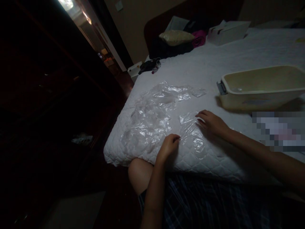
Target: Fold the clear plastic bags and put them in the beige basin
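A clear plastic bag (192,133) lies flat on the white quilted mattress (214,63) near its front edge. My left hand (168,147) pinches the bag's left edge with curled fingers. My right hand (212,122) rests on the bag's upper right part, fingers stretched out flat on it. To the left lies a crumpled pile of more clear plastic bags (152,114), apart from both hands.
A cream plastic tub (259,87) with a grey handle stands on the mattress at the right. A white box (227,31), a pillow (176,36) and dark clothes lie at the far end. Dark floor lies to the left of the bed.
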A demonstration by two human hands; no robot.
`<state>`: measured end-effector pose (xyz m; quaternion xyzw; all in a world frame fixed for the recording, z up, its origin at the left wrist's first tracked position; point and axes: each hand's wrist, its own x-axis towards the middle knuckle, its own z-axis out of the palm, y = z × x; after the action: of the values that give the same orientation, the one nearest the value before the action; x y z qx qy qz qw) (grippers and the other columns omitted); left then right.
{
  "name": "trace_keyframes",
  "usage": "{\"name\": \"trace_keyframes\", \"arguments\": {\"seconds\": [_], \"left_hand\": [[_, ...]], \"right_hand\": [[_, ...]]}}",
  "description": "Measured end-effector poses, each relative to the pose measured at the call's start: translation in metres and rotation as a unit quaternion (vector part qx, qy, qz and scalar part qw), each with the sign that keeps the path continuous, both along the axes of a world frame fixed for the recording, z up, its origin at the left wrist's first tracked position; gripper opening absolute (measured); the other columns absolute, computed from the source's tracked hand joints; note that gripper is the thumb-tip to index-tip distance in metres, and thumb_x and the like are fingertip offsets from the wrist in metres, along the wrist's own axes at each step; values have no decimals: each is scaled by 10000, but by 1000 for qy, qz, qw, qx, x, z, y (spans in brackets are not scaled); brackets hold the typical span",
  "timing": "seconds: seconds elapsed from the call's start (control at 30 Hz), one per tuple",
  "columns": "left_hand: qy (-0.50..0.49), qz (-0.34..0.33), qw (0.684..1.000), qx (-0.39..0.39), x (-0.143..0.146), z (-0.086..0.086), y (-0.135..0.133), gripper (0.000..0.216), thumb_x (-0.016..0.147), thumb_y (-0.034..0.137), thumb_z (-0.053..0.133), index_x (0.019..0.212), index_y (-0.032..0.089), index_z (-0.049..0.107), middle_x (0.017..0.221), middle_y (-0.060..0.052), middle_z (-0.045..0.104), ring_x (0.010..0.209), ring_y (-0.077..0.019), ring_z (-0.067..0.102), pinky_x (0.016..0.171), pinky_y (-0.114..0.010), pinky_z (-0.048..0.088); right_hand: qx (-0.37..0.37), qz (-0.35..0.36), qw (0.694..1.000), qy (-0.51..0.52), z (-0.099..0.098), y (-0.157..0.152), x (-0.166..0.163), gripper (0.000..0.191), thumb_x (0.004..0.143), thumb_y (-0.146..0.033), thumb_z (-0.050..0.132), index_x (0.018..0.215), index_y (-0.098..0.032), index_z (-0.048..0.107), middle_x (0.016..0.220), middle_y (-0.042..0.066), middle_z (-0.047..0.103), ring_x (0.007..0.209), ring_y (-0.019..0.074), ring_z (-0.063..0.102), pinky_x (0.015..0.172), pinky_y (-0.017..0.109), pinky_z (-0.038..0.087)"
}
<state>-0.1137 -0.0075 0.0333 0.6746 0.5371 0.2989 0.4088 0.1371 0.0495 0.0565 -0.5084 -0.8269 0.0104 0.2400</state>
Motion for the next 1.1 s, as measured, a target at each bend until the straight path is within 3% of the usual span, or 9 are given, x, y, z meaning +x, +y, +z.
{"name": "trace_keyframes", "arguments": {"seconds": [0.17, 0.3, 0.43, 0.6, 0.87, 1.0, 1.1], "left_hand": [[-14, -35, 999, 14, -4, -1, 3, 248, 771, 142, 520, 966, 166, 673, 996, -70, 664, 957, -203, 591, 940, -340, 425], [-31, -12, 999, 21, -5, -1, 5, 223, 757, 119, 531, 921, 171, 673, 964, -61, 658, 941, -189, 584, 933, -331, 427], [-29, -10, 999, 31, -6, 0, 6, 185, 769, 128, 531, 881, 178, 670, 922, -51, 650, 907, -184, 584, 908, -327, 436], [-8, -30, 996, 79, -7, 1, 8, 236, 777, 94, 497, 931, 174, 657, 945, -55, 623, 920, -179, 568, 920, -316, 426], [61, -33, 994, 88, 2, 2, 8, 289, 824, 131, 467, 1037, 229, 635, 1023, -40, 550, 931, -174, 553, 910, -290, 421], [103, -30, 988, 110, 8, 1, 12, 276, 847, 167, 450, 1038, 231, 638, 996, -46, 541, 910, -192, 558, 881, -300, 426], [96, -33, 985, 137, 10, 2, 13, 281, 864, 181, 424, 1060, 205, 625, 1064, -72, 533, 916, -209, 560, 870, -319, 425]], "right_hand": [[-2, 140, 987, -76, -2, -48, -48, 227, 874, -271, 495, 1007, -147, 630, 952, 123, 645, 857, 223, 595, 743, 330, 427], [6, 146, 981, -125, -16, -68, -71, 186, 832, -269, 571, 945, -135, 633, 900, 121, 652, 856, 245, 600, 762, 360, 409], [21, 130, 978, -162, -31, -70, -80, 168, 865, -250, 525, 927, -133, 628, 875, 111, 661, 832, 239, 606, 760, 360, 409], [22, 132, 977, -169, -32, -70, -80, 173, 844, -114, 475, 906, -144, 634, 838, 92, 674, 814, 223, 615, 776, 348, 405], [-69, 98, 993, 16, -18, -69, -71, 239, 875, -225, 417, 924, -163, 642, 869, 101, 688, 803, 218, 626, 767, 351, 455], [-133, 63, 974, 172, -15, -64, -65, 232, 867, -289, 434, 932, -201, 638, 910, 79, 688, 851, 212, 638, 781, 356, 489], [-174, 42, 957, 228, -12, -59, -62, 223, 854, -333, 459, 904, -212, 639, 903, 81, 685, 844, 220, 644, 763, 362, 506]]}}
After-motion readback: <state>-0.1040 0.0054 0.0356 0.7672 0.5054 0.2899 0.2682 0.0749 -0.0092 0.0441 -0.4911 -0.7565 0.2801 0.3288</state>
